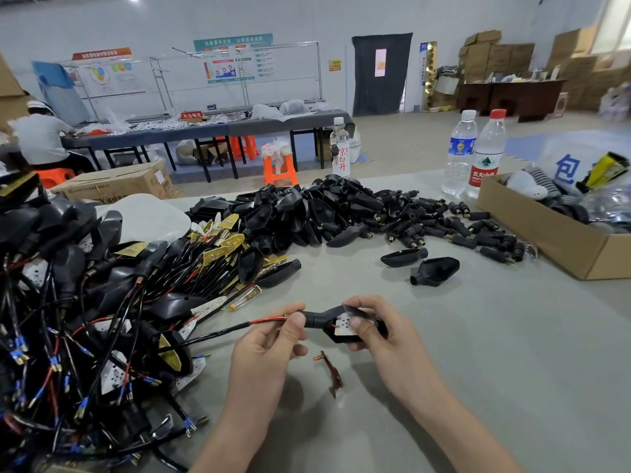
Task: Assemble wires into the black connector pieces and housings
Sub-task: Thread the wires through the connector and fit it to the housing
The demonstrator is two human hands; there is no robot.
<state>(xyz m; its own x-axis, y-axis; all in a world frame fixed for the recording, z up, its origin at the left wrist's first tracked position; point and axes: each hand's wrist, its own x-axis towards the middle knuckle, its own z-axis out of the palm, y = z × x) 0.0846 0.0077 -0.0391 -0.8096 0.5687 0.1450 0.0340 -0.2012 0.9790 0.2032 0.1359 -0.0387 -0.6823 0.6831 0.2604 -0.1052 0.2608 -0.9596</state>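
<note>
My right hand grips a black housing with a white perforated board inside it, held above the table. My left hand pinches the red and black wire right at the housing's neck, where the wire enters it. The wire trails left into a tangle of wired assemblies with blue and brass terminals. A heap of empty black housings and connector pieces lies at the table's middle back. Two loose housings sit apart from the heap.
A small brown tool lies on the table below my hands. An open cardboard box stands at the right, three water bottles behind the heap. A person sits at a far table on the left.
</note>
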